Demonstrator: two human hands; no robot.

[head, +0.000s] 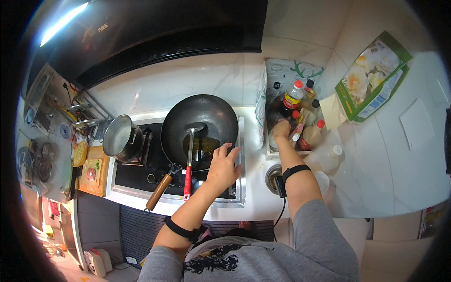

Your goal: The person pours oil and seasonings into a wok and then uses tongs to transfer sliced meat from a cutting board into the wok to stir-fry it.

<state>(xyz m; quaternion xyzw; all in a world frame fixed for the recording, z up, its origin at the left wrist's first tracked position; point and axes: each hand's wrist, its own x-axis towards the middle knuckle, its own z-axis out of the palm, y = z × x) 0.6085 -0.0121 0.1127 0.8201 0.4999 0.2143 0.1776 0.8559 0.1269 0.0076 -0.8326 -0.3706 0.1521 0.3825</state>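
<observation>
A black wok (211, 109) sits on the gas stove with a pool of oil (210, 144) in its bottom. A spatula with a red handle (187, 179) leans across the near rim, its metal blade resting inside the pan. Over the wok's right near edge hovers my left hand (223, 168), fingers spread and holding nothing. My right hand (282, 129) reaches down into a condiment box (260, 116) among bottles. Its fingers are largely hidden, so I cannot see what they touch. Just beside it stand a red-capped soy sauce bottle (293, 97) and a squeeze packet with a white cap (299, 127).
A steel pot (121, 137) stands on the left burner. Further left, a cutting board (100, 176) bears raw meat and chopped greens. The wok's wooden handle (159, 192) juts toward me. A steel container (273, 179) and a white-capped plastic jug (326, 157) stand right; a range hood (169, 31) hangs above.
</observation>
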